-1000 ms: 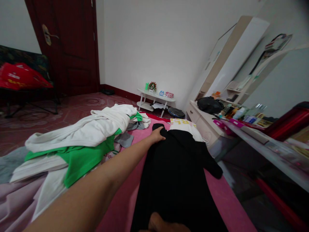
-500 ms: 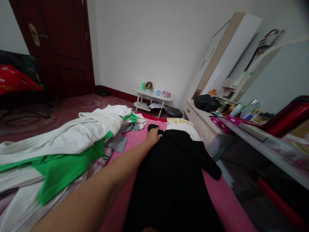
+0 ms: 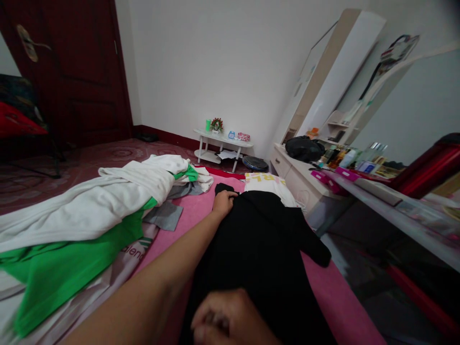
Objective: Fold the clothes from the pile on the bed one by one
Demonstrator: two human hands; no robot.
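A black short-sleeved shirt [image 3: 258, 249] lies spread out in front of me, its right sleeve reaching out over the pink cover. At the shirt's far left shoulder, beside the collar, my left hand [image 3: 223, 203] has its fingers closed on the fabric. My right hand [image 3: 233, 314] is over the lower part of the shirt, near the bottom of the view. Its fingers are curled in and slightly blurred, and nothing shows in them. Just beyond the collar lies a white garment [image 3: 268, 183] with yellow lettering.
On the left is a heap of clothes with a white garment [image 3: 118, 201], a green one [image 3: 82, 263] and a grey one [image 3: 165, 214]. The pink cover [image 3: 196, 201] runs beneath. A cluttered dressing table [image 3: 302, 175] stands right; a small white table [image 3: 223, 140] stands by the wall.
My right hand has come up into view from the bottom edge, over the shirt. My left hand stays at the shirt's shoulder. The view has turned slightly right.
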